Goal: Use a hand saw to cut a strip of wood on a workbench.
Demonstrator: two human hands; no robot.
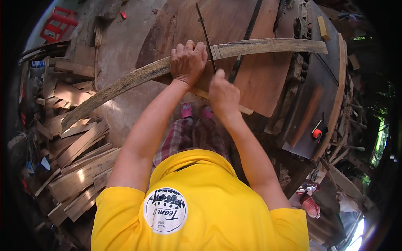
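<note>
My left hand (188, 62) is closed over a long pale wooden strip (268, 44), pressing it on a brown wooden board (264, 88) that serves as a work surface. Just right of that hand, a thin dark saw blade (202, 23) crosses the strip. My right hand (223, 94) is closed around the saw's near end; the handle is mostly hidden by the fingers. A long dark bar (253, 16) lies on the board under the strip, and a narrow yellowish piece of wood (247, 109) shows beneath my hands.
Heaps of offcuts (79, 167) fill the left, near a red plastic stool (58, 25). At right, an orange tape measure (317, 134) and a reddish wooden piece (305, 117) lie on a grey surface (295, 148). My pink shoes (186, 109) stand below the work.
</note>
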